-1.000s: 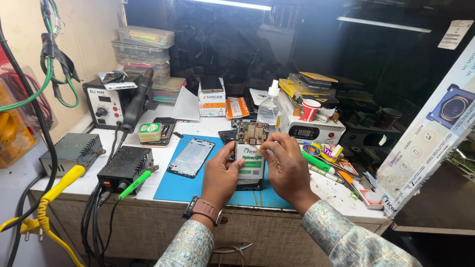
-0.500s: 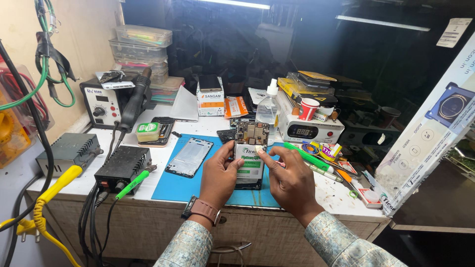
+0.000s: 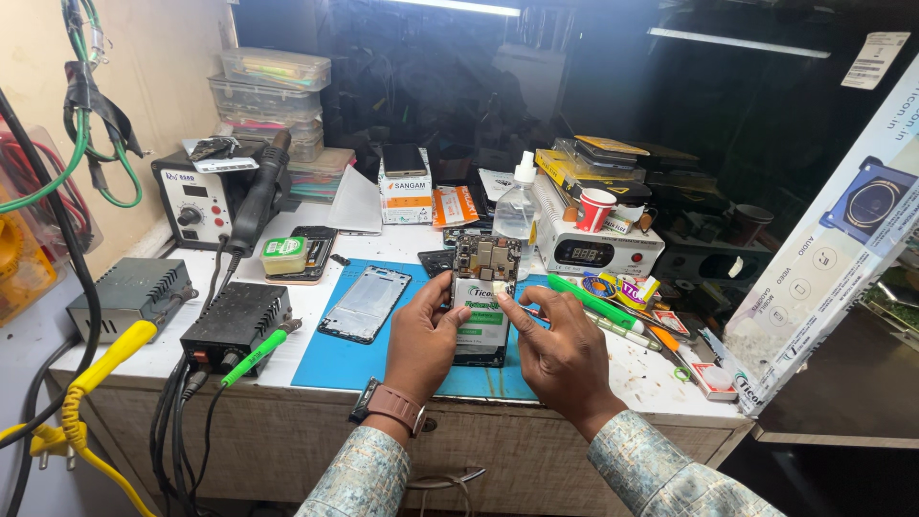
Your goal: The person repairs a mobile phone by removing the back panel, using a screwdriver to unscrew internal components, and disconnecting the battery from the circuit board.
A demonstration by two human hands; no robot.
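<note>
An opened phone [image 3: 481, 304] with its back cover off lies on the blue work mat [image 3: 335, 359], its circuit board and white battery showing. My left hand [image 3: 421, 340] steadies the phone's left edge with fingers on the battery. On the right side of the phone, my right hand [image 3: 562, 354] pinches something small over the battery; what it holds is too small to tell. A detached phone frame [image 3: 365, 303] lies on the mat to the left of my hands.
A hot-air station [image 3: 206, 196] and two black power boxes [image 3: 235, 321] with cables fill the left. A clear bottle [image 3: 518, 206], white meter box [image 3: 593, 251], red cup [image 3: 595, 209], green pen [image 3: 592, 302] and small tools crowd the right. A white carton [image 3: 823, 278] leans at far right.
My right hand has shifted slightly toward the phone's middle and my left hand has moved little. The phone stays in the same place on the mat.
</note>
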